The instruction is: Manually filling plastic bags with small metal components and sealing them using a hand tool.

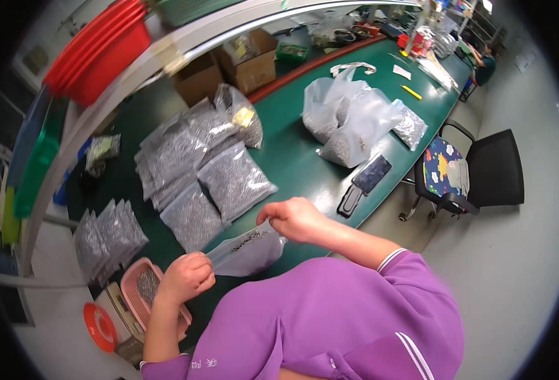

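A translucent plastic bag (254, 253) is stretched between my hands close to my body, with small dark metallic pieces inside. My left hand (189, 277) is closed on the bag's left corner. At its upper right edge my right hand (297, 218) pinches the plastic between thumb and fingers. Just beyond my hands lie filled clear bags of small grey pieces, one flat bag (236, 179) and another flat bag (192, 215) nearest. Beside my left forearm a pink plastic basket (129, 285) contains grey pieces and rests over a beige box-shaped device (122, 310).
More filled bags (172, 152) are piled on the green table (286, 164). Several upright bags (108, 237) stand at the left. Open translucent bags (355, 120), a phone (372, 174) and a yellow marker (411, 92) lie right. A black chair (495, 168) stands beside the table; red bins (99, 54) sit overhead.
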Available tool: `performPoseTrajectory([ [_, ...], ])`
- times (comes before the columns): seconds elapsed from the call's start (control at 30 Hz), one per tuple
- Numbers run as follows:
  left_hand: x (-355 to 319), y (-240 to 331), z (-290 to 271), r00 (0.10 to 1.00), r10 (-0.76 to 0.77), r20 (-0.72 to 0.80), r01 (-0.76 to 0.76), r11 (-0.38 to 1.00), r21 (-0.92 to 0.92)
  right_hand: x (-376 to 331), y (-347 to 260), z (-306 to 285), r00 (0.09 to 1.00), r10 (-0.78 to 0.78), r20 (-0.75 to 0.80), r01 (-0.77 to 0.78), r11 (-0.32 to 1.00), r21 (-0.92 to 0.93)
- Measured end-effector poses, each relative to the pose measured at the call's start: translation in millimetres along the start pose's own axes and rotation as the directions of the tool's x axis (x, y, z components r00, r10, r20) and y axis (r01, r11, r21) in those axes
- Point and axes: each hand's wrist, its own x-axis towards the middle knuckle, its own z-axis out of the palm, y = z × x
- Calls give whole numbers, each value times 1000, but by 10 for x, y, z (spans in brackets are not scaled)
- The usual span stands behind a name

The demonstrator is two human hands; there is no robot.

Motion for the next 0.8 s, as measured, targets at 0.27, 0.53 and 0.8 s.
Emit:
performPoseTrajectory([
  [0.27,-971,2,366,994,-103,-33,102,994,-38,-88,-169,711,971,45,233,-10,988,-153],
  [0.53,-1088,-56,409,998,-45,-48,42,996,-75,7,-493,566,672,-567,476,724,636,-266],
  [0.8,-1216,20,433,993,-113,-36,110,991,-80,83,-132,735,707,-590,389,706,569,-421],
])
